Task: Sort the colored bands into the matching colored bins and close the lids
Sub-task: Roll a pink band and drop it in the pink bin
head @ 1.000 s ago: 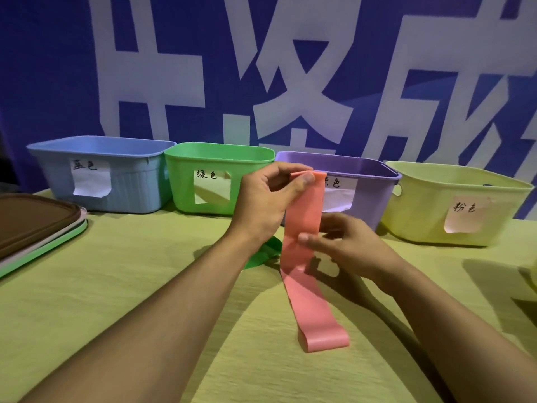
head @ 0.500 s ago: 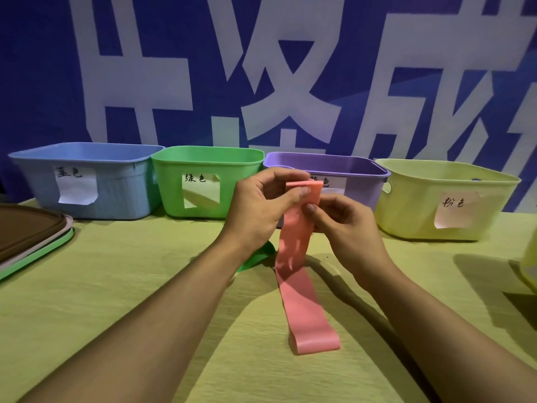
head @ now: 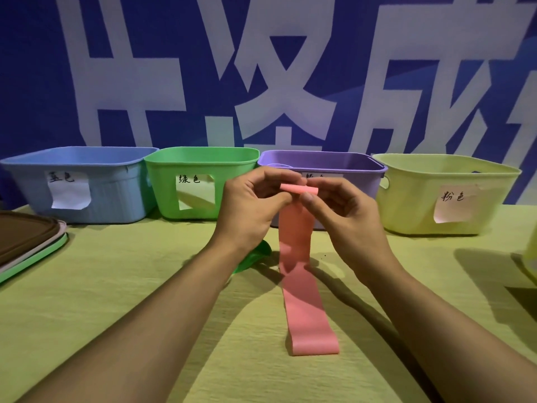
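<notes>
Here both my hands, left hand [head: 250,207] and right hand [head: 345,210], pinch the pink band [head: 302,286] at its rolled top; its length hangs downward to the bench [head: 116,301], the pink-labelled bin [head: 447,193] nearer my right.

blue banner [head: 174,68], yellow-green tablecloth [head: 116,330]

Dim, bluish ambient light. Both forearms cast soft dark shadows across the table [head: 122,315] at centre and lower right. Focus is sharp at mid-frame; wide-angle distortion bows the bins toward the left and right edges. No glare.
</notes>
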A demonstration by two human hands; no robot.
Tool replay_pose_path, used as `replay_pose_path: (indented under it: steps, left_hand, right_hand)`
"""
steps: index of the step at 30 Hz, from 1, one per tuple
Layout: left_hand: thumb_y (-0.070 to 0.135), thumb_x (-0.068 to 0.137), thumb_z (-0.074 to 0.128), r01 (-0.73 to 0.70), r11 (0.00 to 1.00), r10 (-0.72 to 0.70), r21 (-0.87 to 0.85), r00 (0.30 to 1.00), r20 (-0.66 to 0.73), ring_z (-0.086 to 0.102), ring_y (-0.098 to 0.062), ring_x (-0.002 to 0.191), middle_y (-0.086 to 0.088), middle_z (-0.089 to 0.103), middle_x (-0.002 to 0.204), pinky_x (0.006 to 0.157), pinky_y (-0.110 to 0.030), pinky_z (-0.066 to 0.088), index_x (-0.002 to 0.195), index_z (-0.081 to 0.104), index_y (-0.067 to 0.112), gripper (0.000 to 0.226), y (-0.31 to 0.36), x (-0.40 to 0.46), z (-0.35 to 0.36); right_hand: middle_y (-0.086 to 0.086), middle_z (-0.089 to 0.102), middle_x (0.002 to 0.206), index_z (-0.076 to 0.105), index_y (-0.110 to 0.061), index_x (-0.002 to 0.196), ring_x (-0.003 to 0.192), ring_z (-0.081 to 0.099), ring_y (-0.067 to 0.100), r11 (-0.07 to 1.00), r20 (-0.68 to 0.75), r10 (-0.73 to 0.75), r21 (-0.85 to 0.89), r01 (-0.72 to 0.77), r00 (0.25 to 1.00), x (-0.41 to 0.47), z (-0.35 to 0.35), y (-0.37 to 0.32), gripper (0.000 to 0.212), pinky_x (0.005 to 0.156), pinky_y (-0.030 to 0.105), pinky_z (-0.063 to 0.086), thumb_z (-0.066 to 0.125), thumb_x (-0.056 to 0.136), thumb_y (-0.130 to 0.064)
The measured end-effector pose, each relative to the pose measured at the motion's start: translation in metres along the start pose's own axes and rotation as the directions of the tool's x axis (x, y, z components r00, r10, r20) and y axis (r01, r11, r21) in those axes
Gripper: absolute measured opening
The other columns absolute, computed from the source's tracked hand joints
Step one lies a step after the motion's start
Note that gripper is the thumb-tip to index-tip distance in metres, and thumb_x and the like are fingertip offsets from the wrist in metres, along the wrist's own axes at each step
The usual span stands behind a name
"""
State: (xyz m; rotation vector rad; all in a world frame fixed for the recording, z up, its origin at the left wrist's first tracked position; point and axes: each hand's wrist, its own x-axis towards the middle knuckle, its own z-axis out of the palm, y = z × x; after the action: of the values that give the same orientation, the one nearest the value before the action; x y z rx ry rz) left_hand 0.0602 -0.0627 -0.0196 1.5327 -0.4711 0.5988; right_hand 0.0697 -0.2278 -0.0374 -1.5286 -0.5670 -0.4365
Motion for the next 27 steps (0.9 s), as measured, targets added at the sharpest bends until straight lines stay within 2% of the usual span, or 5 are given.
replay_pose_path:
  steps: [6, 11, 15, 20, 27]
  left_hand:
    - [-0.007, 0.082, 0.078, -0.022, 1.0, 0.021, 0.016, 0.999, 0.032, 0.076, -0.015, 0.1, 0.002, 0.08, 0.101, 0.092, -0.032, 0.06, 0.098, 0.077, 0.021, 0.033, -0.0012, 0.0, 0.0012]
    - [-0.001, 0.08, 0.083, -0.029, 0.998, 0.026, 0.049, 0.997, 0.071, 0.075, -0.014, 0.101, 0.001, 0.079, 0.104, 0.093, -0.03, 0.059, 0.105, 0.076, 0.017, 0.031, -0.0037, 0.0007, -0.0008]
    - [0.017, 0.077, 0.085, 0.015, 0.998, -0.02, 0.056, 0.996, 0.091, 0.074, -0.013, 0.103, 0.001, 0.079, 0.105, 0.094, -0.031, 0.059, 0.109, 0.075, 0.017, 0.033, -0.0046, 0.0, -0.002]
    - [0.042, 0.084, 0.071, 0.09, 0.991, -0.098, 0.099, 0.992, 0.077, 0.075, -0.013, 0.097, 0.003, 0.079, 0.097, 0.091, -0.036, 0.06, 0.101, 0.077, 0.023, 0.027, -0.0062, -0.0022, -0.0015]
    - [0.037, 0.083, 0.075, 0.072, 0.991, -0.077, 0.111, 0.996, 0.034, 0.075, -0.017, 0.094, 0.002, 0.079, 0.093, 0.092, -0.042, 0.061, 0.095, 0.078, 0.025, 0.017, -0.0089, -0.0014, 0.0001]
  right_hand:
    - [-0.005, 0.076, 0.102, 0.074, -0.021, 0.111, 0.101, 0.072, 0.014, 0.997, -0.046, -0.053, -0.065, 0.05, 0.998, 0.0032, -0.0042, 0.0028, 0.023, 0.085, 0.033, 0.062, 0.07, 0.09, -0.03]
    - [-0.005, 0.075, 0.101, 0.073, -0.023, 0.106, 0.101, 0.071, 0.016, 0.996, -0.062, -0.06, -0.076, 0.056, 0.996, 0.0034, -0.0051, 0.0049, 0.019, 0.085, 0.036, 0.063, 0.07, 0.09, -0.032]
    - [-0.004, 0.076, 0.099, 0.073, -0.023, 0.102, 0.099, 0.072, 0.019, 0.999, -0.062, -0.043, -0.031, 0.041, 0.997, 0.0031, -0.0042, 0.004, 0.019, 0.088, 0.042, 0.062, 0.07, 0.087, -0.034]
    - [-0.004, 0.076, 0.098, 0.074, -0.024, 0.1, 0.1, 0.072, 0.016, 1.0, -0.027, -0.007, 0.011, 0.007, 1.0, 0.0025, -0.0023, 0.0025, 0.016, 0.089, 0.04, 0.062, 0.07, 0.086, -0.032]
    - [-0.003, 0.075, 0.103, 0.074, -0.024, 0.105, 0.103, 0.07, 0.017, 1.0, -0.03, 0.012, 0.001, -0.012, 0.999, 0.0023, -0.0024, 0.0034, 0.016, 0.087, 0.036, 0.062, 0.07, 0.09, -0.026]
